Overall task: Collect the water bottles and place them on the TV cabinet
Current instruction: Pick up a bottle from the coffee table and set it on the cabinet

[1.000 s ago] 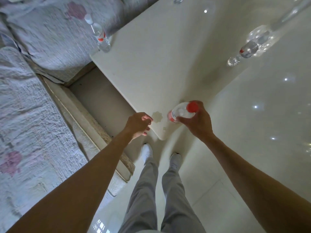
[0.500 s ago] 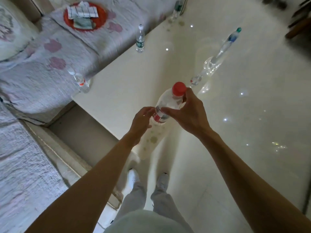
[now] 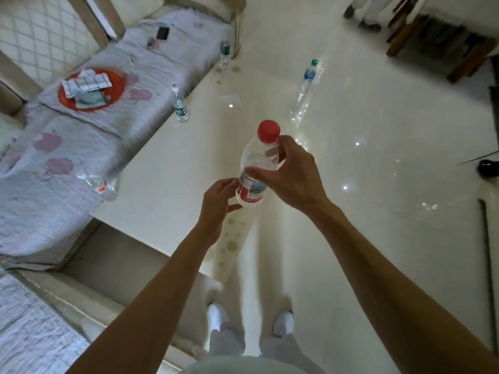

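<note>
My right hand point(image 3: 291, 175) grips a clear water bottle with a red cap and red label point(image 3: 256, 163), held upright above the white glossy table point(image 3: 172, 168). My left hand point(image 3: 217, 203) touches the bottle's lower part with its fingers. Other bottles stand on the table: a white-capped one with a red label point(image 3: 98, 184) at the left edge, a green-labelled one point(image 3: 180, 105), another green-labelled one point(image 3: 224, 54) at the far end, and a blue-labelled one with a green cap point(image 3: 306, 82) on the right side.
A sofa with a pale quilted cover point(image 3: 54, 157) runs along the table's left. On it lie a red tray with folded cloths point(image 3: 90, 89) and a phone point(image 3: 162, 33). Wooden chair legs point(image 3: 432, 36) stand at the far right. Glossy floor point(image 3: 378, 184) spreads to the right.
My right hand lifted the red-capped bottle off the table's near corner and raised it upright. My left hand came up to the bottle's base. The view tilted up, showing more of the room.
</note>
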